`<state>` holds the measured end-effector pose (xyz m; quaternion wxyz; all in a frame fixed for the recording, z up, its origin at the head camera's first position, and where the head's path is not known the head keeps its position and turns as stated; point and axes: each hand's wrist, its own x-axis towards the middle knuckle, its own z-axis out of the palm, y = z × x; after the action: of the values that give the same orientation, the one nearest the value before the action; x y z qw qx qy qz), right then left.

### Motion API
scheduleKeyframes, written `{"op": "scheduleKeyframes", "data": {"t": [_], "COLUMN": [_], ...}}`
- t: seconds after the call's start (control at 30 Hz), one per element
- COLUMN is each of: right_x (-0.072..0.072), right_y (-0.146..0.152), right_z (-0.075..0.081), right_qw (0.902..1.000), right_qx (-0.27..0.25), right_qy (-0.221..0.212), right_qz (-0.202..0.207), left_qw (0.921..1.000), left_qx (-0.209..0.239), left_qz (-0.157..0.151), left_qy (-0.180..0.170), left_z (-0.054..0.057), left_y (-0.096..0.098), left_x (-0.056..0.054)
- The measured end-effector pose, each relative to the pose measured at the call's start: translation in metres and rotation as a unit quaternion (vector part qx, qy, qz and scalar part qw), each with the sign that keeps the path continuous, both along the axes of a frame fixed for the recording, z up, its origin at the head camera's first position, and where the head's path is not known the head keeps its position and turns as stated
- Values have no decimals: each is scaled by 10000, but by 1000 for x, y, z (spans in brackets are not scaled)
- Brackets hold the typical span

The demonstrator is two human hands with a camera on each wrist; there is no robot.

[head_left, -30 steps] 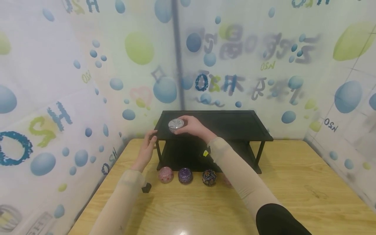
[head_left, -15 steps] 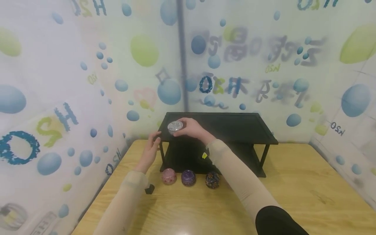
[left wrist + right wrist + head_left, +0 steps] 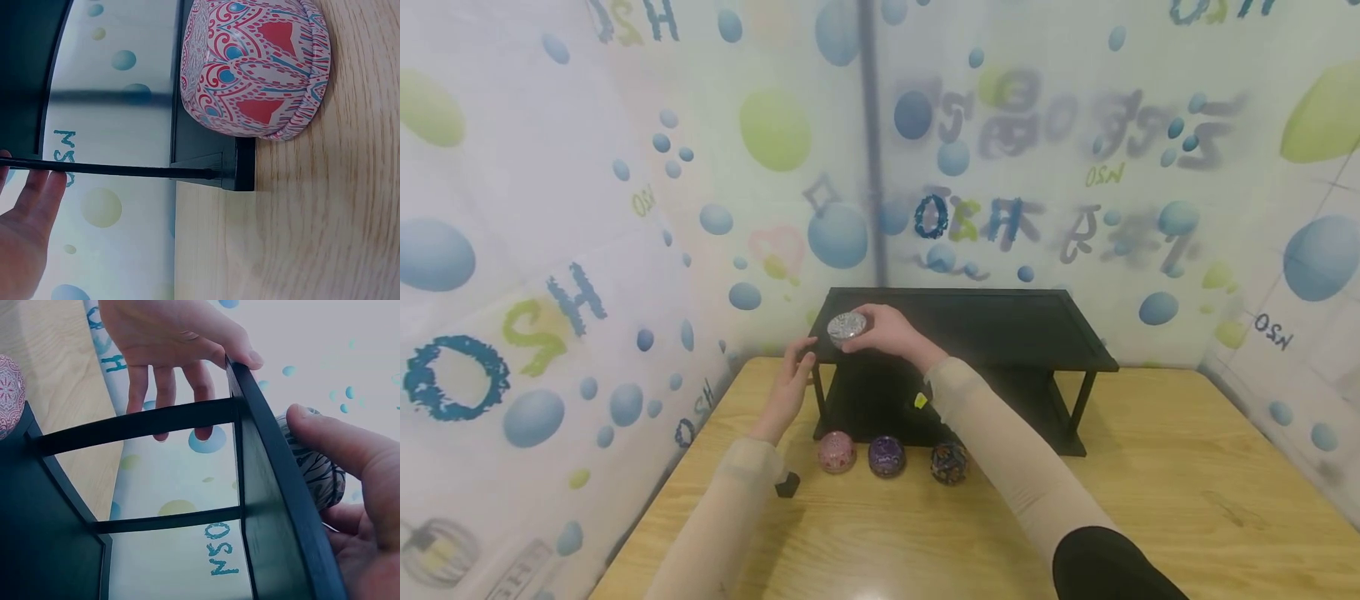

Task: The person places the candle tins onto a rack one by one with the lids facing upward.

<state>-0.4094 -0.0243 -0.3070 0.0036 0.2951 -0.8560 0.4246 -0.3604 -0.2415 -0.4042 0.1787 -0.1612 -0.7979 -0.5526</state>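
My right hand (image 3: 891, 333) holds a round tin (image 3: 846, 328) with a black-and-white pattern at the left end of the black two-tier rack's (image 3: 985, 329) top board. Thumb and fingers lie on either side of the tin (image 3: 320, 472) in the right wrist view; whether its base touches the board cannot be told. My left hand (image 3: 786, 392) touches the rack's upper left corner. One digit lies on the board's edge there, and the other fingers (image 3: 165, 394) reach straight behind the post. A pink tin (image 3: 256, 69) with red and blue patterns sits by the rack's foot.
Along the rack's front stand a pink tin (image 3: 837, 452), a purple tin (image 3: 887, 456) and a dark floral tin (image 3: 949, 463) on the wooden table (image 3: 880, 533). My right forearm covers the table beside them. Printed curtain (image 3: 775, 133) hangs close behind and on both sides.
The right hand has shifted the black-and-white tin a little left along the top board. The head view has turned slightly. Another pink tin, partly seen earlier, is now behind the right sleeve.
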Motion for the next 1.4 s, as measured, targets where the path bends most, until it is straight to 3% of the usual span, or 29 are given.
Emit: {"op": "scheduleKeyframes", "data": {"t": [0.2,0.47,1.13,1.4], "right_x": [0,1,1,1], "right_y": [-3,-7,-11,-11], "right_z": [-1,-8,-4,-3], "right_qw": [10000,9996,9972,9980], "right_qx": [-21,167,625,456], "right_qy": [42,82,212,-119], "right_qz": [-59,-230,-337,-427], "left_qw": [9998,9998,9998,9998], "left_qx": [70,-102,-118,-104], "left_qz": [-54,-123,-129,-143], "left_qy": [-151,-139,-85,-85], "left_z": [6,27,30,29], "left_y": [2,12,12,11], "left_x": [5,32,30,31]}}
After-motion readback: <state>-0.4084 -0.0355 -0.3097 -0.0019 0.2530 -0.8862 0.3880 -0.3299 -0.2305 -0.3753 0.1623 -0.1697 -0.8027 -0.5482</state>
